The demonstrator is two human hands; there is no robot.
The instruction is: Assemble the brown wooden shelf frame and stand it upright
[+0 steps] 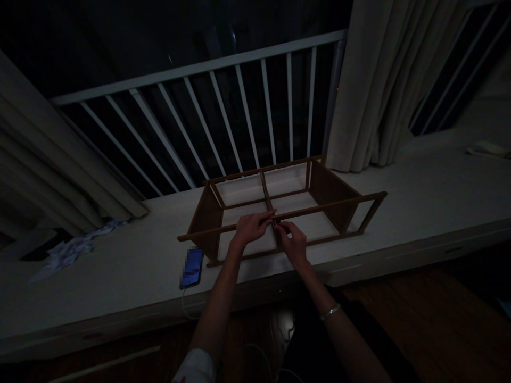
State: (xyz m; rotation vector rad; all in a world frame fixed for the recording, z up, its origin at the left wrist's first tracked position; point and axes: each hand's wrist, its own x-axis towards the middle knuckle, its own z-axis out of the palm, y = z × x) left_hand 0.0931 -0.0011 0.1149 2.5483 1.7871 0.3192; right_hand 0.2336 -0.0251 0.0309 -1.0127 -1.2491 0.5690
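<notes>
A brown wooden shelf frame (pixel 335 186) lies on its side on the pale window ledge. My left hand (pixel 252 226) is closed around its upper front rail near the middle, fingers pointing right toward the crosspiece. Just right of it, below that rail, my right hand (pixel 293 242) is pinched at the joint between the rail and the crosspiece. Whatever sits between the right fingertips is too small and dark to make out. A lit smartphone (pixel 192 267) with a white cable lies by the frame's left end.
The ledge (pixel 423 197) runs across the view below a white railing (pixel 223 61) and a dark window. Beige curtains (pixel 371 85) hang at both sides. Crumpled patterned cloth or paper (pixel 72 250) lies at left. Below is a dark wooden floor (pixel 431 314).
</notes>
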